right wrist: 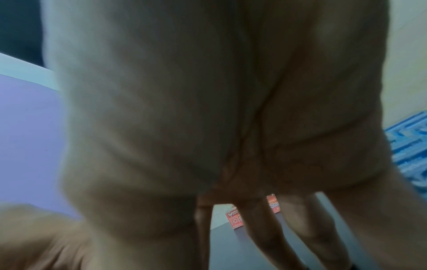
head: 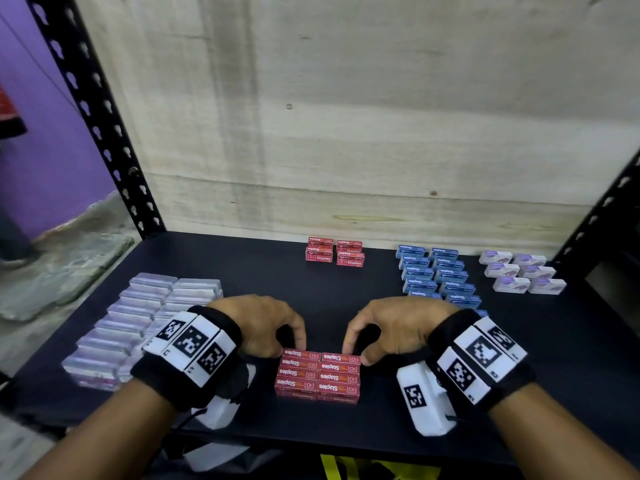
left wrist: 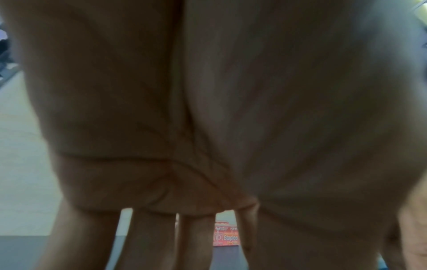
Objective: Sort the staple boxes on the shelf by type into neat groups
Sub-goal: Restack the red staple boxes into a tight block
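A block of red staple boxes (head: pixel 317 375) lies in two columns near the front of the black shelf (head: pixel 242 265). My left hand (head: pixel 291 344) curls over the block's far left corner, thumb at the side and fingers behind. At the far right corner my right hand (head: pixel 355 351) holds the block the same way. A second small group of red boxes (head: pixel 334 252) stands at the back; it shows between my left fingers (left wrist: pixel 148 241) as a red box (left wrist: pixel 226 235) and between my right fingers (right wrist: pixel 258 228) as red boxes (right wrist: pixel 234 218).
Clear plastic boxes (head: pixel 138 313) lie in two rows at the left. Blue boxes (head: pixel 438 275) stand in two rows at the right, also seen as blue boxes (right wrist: pixel 409 146). Pale lilac boxes (head: pixel 521 271) sit further right. Black uprights (head: pixel 104 116) flank the shelf.
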### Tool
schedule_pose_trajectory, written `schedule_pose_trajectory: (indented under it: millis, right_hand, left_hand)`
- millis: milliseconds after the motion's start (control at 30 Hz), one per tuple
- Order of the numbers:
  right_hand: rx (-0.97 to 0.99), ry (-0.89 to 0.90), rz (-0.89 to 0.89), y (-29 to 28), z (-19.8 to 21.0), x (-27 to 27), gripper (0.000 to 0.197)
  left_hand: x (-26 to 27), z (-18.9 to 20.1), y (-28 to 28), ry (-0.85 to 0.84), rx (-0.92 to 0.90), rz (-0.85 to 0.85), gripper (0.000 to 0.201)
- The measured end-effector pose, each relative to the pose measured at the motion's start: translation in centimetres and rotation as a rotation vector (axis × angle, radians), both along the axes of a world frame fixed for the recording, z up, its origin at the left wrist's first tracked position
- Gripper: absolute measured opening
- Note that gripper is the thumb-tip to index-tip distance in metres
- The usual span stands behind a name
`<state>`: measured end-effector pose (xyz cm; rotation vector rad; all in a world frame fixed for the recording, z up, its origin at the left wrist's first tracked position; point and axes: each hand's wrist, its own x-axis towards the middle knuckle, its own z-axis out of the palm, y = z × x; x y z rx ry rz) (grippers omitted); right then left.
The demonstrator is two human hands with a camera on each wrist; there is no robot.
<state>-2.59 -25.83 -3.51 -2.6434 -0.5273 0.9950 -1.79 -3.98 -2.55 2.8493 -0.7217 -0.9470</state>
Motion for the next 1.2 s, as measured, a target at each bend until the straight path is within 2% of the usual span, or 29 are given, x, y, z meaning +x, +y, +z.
schedule_pose_trajectory:
  millis: [233,367,500,600,667,800,933,1033,1200]
  right_hand:
    - [-0.010,0.002,0.002,0.0,0.1,-0.2,0.023]
    - [-0.052,0.010,-0.016,-0.2,0.5,0.1,0.032]
    - [-0.053,0.018,-0.074,-0.4,1.1,1.8,0.034]
    - [0.007,-0.068,-0.167,-0.6,1.2,4.4,0.030]
    - [0.009,-0.215,-0.205,-0.7,1.2,6.4,0.023]
    - [-0.035,-0.407,-0.246,-0.9,0.9,10.2,0.024]
    - [-0.161,-0.487,-0.246,-0.9,0.1,12.5,0.025]
    - [-0.232,-0.479,-0.228,-0.5,-0.5,13.7,0.023]
    - [-0.252,-0.476,-0.226,-0.1,-1.3,14.8,0.021]
  left_hand:
    - [0.2,-0.2,-0.1,0.000,0.012,-0.002,0.032]
    - [0.7,0.0,-0.1,0.029,0.026,0.016,0.043]
    - [2.3,0.5,-1.0,0.006,-0.042,0.058,0.036]
    - [4.9,0.9,-2.0,-0.109,-0.125,0.097,0.027]
    - [6.9,1.0,-2.6,-0.190,-0.164,0.130,0.024]
    - [10.9,0.7,-3.5,-0.288,-0.173,0.170,0.029]
    - [13.7,-0.2,-3.6,-0.313,-0.094,0.185,0.035]
    - [15.4,-1.5,-3.7,-0.294,-0.068,0.207,0.035]
    - [17.0,-3.1,-4.0,-0.338,-0.066,0.257,0.025]
